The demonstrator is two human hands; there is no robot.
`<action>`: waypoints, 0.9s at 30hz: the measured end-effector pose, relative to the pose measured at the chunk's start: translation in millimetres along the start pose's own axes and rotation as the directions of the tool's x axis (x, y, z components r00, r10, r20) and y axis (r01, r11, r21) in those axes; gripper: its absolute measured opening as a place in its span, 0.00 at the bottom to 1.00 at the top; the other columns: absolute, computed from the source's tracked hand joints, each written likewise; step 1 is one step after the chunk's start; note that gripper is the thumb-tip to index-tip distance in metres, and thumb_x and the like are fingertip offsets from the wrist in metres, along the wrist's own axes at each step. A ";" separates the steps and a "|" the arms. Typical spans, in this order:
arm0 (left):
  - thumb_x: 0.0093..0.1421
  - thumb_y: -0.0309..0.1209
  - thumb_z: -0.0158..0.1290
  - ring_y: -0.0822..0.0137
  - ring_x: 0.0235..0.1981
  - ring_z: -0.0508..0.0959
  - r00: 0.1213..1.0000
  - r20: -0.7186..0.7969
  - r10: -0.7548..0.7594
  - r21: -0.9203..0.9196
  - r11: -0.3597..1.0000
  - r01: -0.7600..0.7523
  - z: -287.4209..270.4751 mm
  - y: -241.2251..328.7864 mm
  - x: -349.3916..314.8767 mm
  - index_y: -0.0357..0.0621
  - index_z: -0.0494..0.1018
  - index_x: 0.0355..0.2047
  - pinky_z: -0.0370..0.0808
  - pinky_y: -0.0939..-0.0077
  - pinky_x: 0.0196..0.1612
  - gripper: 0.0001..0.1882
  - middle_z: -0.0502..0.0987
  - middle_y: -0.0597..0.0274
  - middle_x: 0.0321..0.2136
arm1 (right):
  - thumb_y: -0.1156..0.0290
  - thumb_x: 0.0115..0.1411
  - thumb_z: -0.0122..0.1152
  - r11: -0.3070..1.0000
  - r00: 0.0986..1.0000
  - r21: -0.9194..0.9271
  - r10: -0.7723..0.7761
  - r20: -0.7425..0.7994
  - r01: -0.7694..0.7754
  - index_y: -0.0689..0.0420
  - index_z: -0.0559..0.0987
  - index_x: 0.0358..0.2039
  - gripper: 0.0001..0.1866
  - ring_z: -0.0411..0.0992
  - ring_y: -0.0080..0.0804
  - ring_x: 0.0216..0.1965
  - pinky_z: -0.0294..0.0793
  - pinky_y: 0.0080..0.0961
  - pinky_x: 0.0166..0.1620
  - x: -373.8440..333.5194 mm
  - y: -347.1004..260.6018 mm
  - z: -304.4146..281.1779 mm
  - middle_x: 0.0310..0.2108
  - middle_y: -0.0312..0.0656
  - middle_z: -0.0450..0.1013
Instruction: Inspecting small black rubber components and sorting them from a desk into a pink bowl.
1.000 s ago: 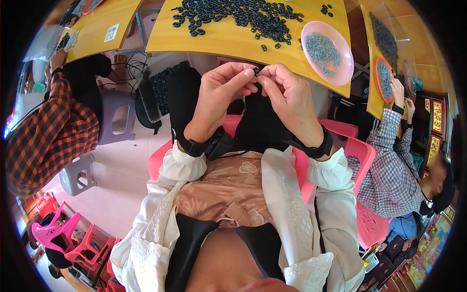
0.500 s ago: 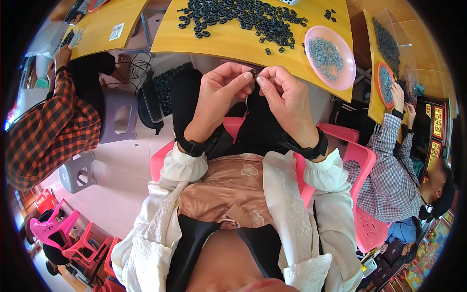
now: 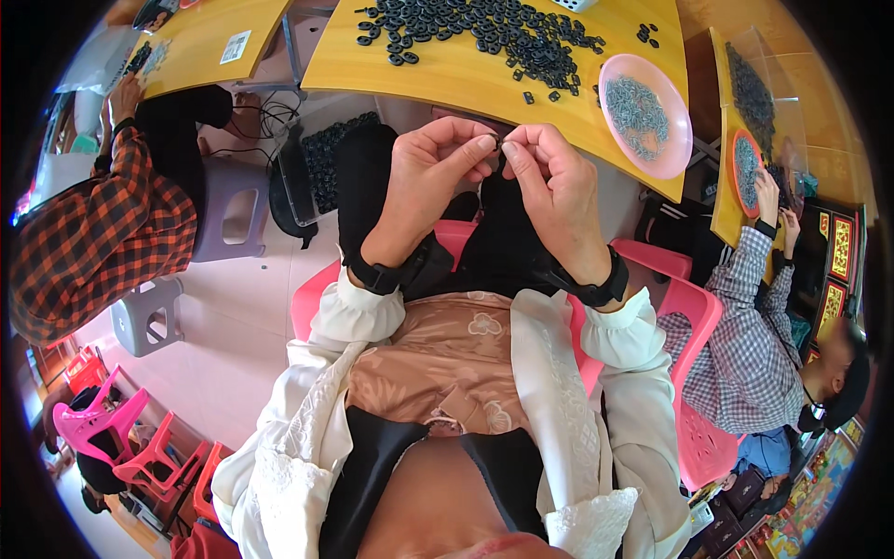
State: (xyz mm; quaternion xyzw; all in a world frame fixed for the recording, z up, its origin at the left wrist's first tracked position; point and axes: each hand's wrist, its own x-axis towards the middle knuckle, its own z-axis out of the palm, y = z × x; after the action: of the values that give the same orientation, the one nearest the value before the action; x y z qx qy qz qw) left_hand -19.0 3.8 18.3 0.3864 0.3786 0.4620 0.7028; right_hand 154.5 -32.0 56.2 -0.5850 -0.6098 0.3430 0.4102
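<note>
- Our left hand [image 3: 436,168]: thumb and index pinching small black part [image 3: 497,143].
- Our right hand [image 3: 553,182]: fingertips bunched beside it; we can't tell its grip.
- Part's just off tabletop [image 3: 438,84] edge.

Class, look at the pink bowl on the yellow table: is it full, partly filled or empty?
Partly filled: grey pieces lie in the pink bowl, with bare pink around them.

Looks down from head height, near and above the fingers [image 3: 468,156], fisheye-wide, reaching the table [image 3: 372,73] beyond them.
</note>
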 end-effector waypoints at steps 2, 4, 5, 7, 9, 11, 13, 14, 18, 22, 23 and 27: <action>0.69 0.28 0.62 0.82 0.28 0.79 1.000 -0.005 0.004 -0.005 1.000 -0.004 0.4 -1.8 -0.6 0.36 0.83 0.43 0.76 0.87 0.32 0.08 0.84 0.66 0.29 | 0.73 0.73 0.60 1.000 0.999 0.008 -0.030 -0.018 0.030 0.63 0.78 0.43 0.06 0.72 0.17 0.27 0.72 0.18 0.32 0.6 0.5 2.9 0.27 0.35 0.76; 0.70 0.28 0.62 0.80 0.29 0.81 1.000 -0.022 0.021 -0.039 0.999 -0.022 0.1 -6.8 -1.8 0.35 0.83 0.44 0.77 0.86 0.33 0.08 0.84 0.65 0.30 | 0.73 0.73 0.60 1.000 1.000 0.011 -0.014 -0.017 0.014 0.63 0.78 0.43 0.06 0.71 0.17 0.26 0.71 0.18 0.32 0.7 -2.4 4.7 0.26 0.35 0.76; 0.70 0.28 0.62 0.80 0.29 0.81 0.999 -0.023 0.024 -0.041 0.999 -0.025 1.5 -9.0 -2.2 0.35 0.83 0.44 0.77 0.86 0.33 0.08 0.84 0.65 0.30 | 0.73 0.73 0.60 1.000 1.000 0.015 0.002 -0.017 -0.001 0.63 0.78 0.43 0.05 0.69 0.17 0.26 0.70 0.18 0.31 1.1 -4.0 5.8 0.26 0.34 0.76; 0.70 0.27 0.61 0.77 0.30 0.82 0.998 -0.067 0.013 -0.172 0.985 -0.024 4.4 -11.9 -6.0 0.35 0.82 0.44 0.78 0.85 0.35 0.08 0.85 0.62 0.32 | 0.73 0.73 0.60 1.000 0.999 0.023 -0.003 -0.033 0.004 0.62 0.78 0.43 0.05 0.68 0.16 0.25 0.69 0.18 0.30 0.9 -6.5 12.0 0.26 0.34 0.75; 0.71 0.27 0.60 0.77 0.30 0.83 0.997 -0.081 0.011 -0.221 0.975 -0.029 4.3 -16.9 -8.9 0.34 0.82 0.44 0.79 0.85 0.36 0.07 0.85 0.61 0.33 | 0.73 0.73 0.60 0.999 0.999 0.030 -0.014 -0.047 0.016 0.62 0.78 0.42 0.05 0.67 0.16 0.25 0.68 0.17 0.30 1.6 -9.9 17.4 0.26 0.34 0.75; 0.71 0.26 0.60 0.76 0.30 0.83 0.995 -0.097 0.014 -0.269 0.962 -0.040 3.5 -19.2 -9.2 0.34 0.81 0.45 0.79 0.85 0.36 0.07 0.85 0.60 0.34 | 0.73 0.74 0.60 1.000 0.997 0.020 0.009 -0.082 -0.007 0.62 0.79 0.42 0.05 0.67 0.15 0.25 0.68 0.17 0.30 2.1 -14.3 21.4 0.26 0.34 0.75; 0.71 0.27 0.60 0.76 0.31 0.84 0.993 -0.114 -0.024 -0.328 0.945 -0.015 3.4 -18.1 -10.6 0.34 0.81 0.45 0.80 0.84 0.37 0.07 0.86 0.60 0.34 | 0.73 0.74 0.60 1.000 0.997 0.025 0.014 -0.082 -0.012 0.62 0.79 0.41 0.06 0.67 0.15 0.26 0.68 0.17 0.30 3.1 -14.5 25.1 0.26 0.33 0.75; 0.71 0.27 0.60 0.75 0.31 0.84 0.993 -0.117 -0.023 -0.330 0.944 -0.017 1.7 -16.4 -11.1 0.34 0.81 0.45 0.80 0.84 0.37 0.08 0.86 0.60 0.34 | 0.73 0.74 0.60 0.999 0.996 0.030 0.024 -0.086 -0.022 0.63 0.79 0.41 0.06 0.67 0.15 0.26 0.68 0.17 0.30 3.8 -14.5 27.4 0.26 0.33 0.75; 0.71 0.27 0.59 0.75 0.31 0.84 0.993 -0.119 -0.003 -0.360 0.932 -0.040 -7.8 -10.1 -11.4 0.35 0.81 0.45 0.80 0.84 0.37 0.08 0.86 0.60 0.34 | 0.73 0.73 0.60 1.000 0.997 0.029 0.009 -0.082 -0.006 0.63 0.79 0.42 0.06 0.68 0.15 0.26 0.69 0.17 0.31 8.8 -18.8 36.9 0.27 0.32 0.76; 0.72 0.27 0.59 0.75 0.32 0.83 0.979 -0.202 -0.024 -0.383 0.922 -0.057 -28.3 -7.6 -4.5 0.36 0.81 0.45 0.80 0.84 0.38 0.08 0.86 0.59 0.36 | 0.69 0.73 0.60 0.987 0.998 0.146 0.067 0.007 -0.068 0.62 0.81 0.46 0.09 0.76 0.23 0.28 0.74 0.21 0.33 29.5 -13.2 45.4 0.28 0.42 0.80; 0.72 0.28 0.59 0.75 0.32 0.83 0.964 -0.265 -0.004 -0.371 0.923 -0.099 -35.9 -7.5 -2.3 0.36 0.81 0.45 0.79 0.84 0.39 0.08 0.86 0.59 0.36 | 0.68 0.74 0.59 0.984 0.996 0.156 0.081 0.041 -0.087 0.60 0.83 0.50 0.11 0.71 0.20 0.26 0.70 0.20 0.30 39.5 -5.0 49.0 0.28 0.37 0.79; 0.72 0.28 0.59 0.74 0.33 0.82 0.926 -0.374 0.049 -0.398 0.893 -0.208 -75.5 -3.5 4.4 0.35 0.80 0.47 0.80 0.84 0.40 0.09 0.85 0.58 0.38 | 0.72 0.72 0.58 0.917 0.971 -0.323 -0.237 0.028 0.233 0.55 0.82 0.57 0.15 0.76 0.37 0.26 0.75 0.31 0.31 88.3 41.5 86.7 0.31 0.46 0.80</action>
State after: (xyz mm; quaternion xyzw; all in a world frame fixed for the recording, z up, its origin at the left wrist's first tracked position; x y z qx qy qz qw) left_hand -83.7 21.6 -16.9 0.1564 0.3606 0.6421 0.6582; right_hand 96.1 64.5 -9.4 -0.5688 -0.7212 0.1828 0.3506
